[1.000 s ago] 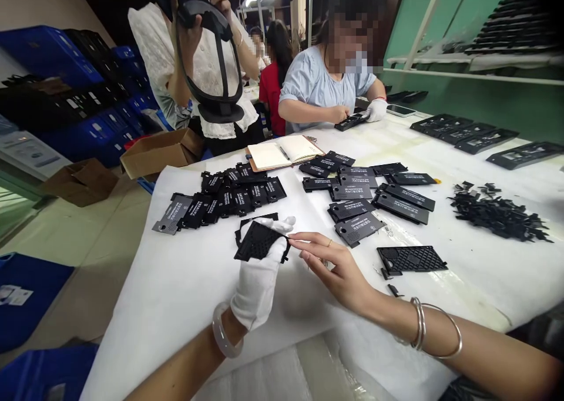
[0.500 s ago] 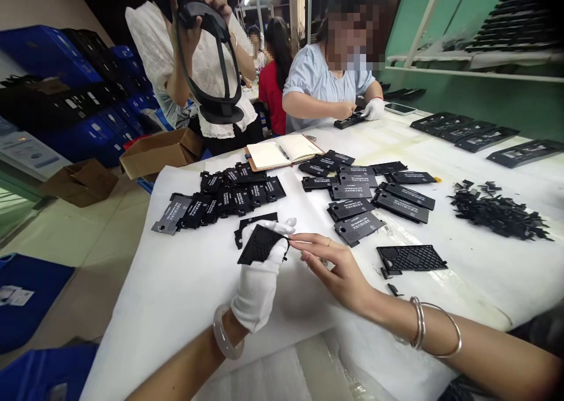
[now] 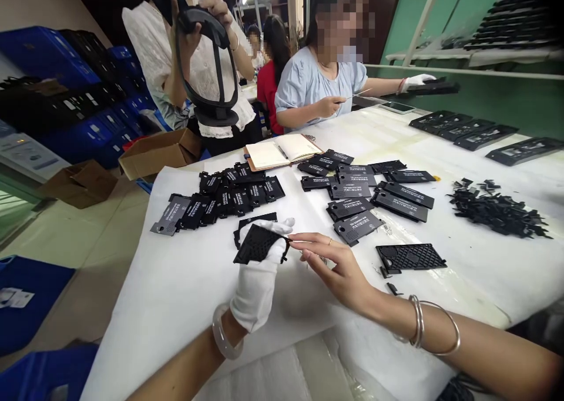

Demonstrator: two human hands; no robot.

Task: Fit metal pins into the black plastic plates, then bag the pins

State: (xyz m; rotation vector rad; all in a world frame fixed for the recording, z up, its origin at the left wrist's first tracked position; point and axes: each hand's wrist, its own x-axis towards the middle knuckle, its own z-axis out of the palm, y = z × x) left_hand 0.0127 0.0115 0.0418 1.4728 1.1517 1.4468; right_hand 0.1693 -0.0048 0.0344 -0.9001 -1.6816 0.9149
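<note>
From afar I watch the left hand (image 3: 262, 276) clasp the black panel (image 3: 254, 246), the right hand (image 3: 338, 266), fingers slightly parted, hold unclear, at its right edge, where uneven pressure might crack it.

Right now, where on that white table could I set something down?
Bare white table lies left of the gloved left hand, below the left batch of black panels. Another patch sits between the open notebook and the row of black frames. It's crowded around the right batch and scrap pile.
</note>
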